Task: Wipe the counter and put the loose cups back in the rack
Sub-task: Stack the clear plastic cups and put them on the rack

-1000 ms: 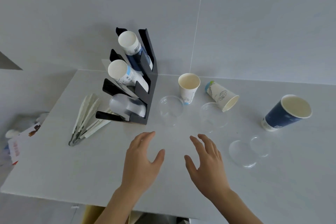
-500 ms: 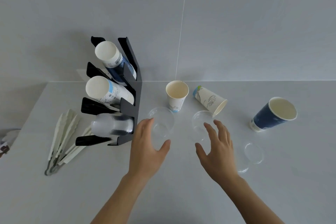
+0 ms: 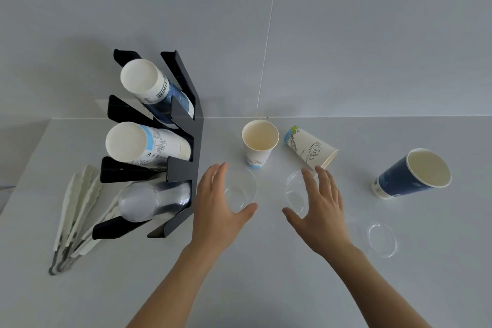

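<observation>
rack [image 3: 186, 146] holds three cup stacks; both hands' fingers [image 3: 323, 184] spread over empty clear cups [image 3: 241, 189].

We list a black three-tier cup rack [image 3: 183, 168] on the pale grey worktop [image 3: 266, 287], holding stacked cups on their sides. Loose: a small white paper cup [image 3: 258, 145], upright; a white printed paper cup [image 3: 312, 148] lying on its side; a dark blue paper cup [image 3: 410, 176], tilted; two clear plastic cups [image 3: 241, 190] [image 3: 295, 192], upright, mouths up, side by side.
</observation>
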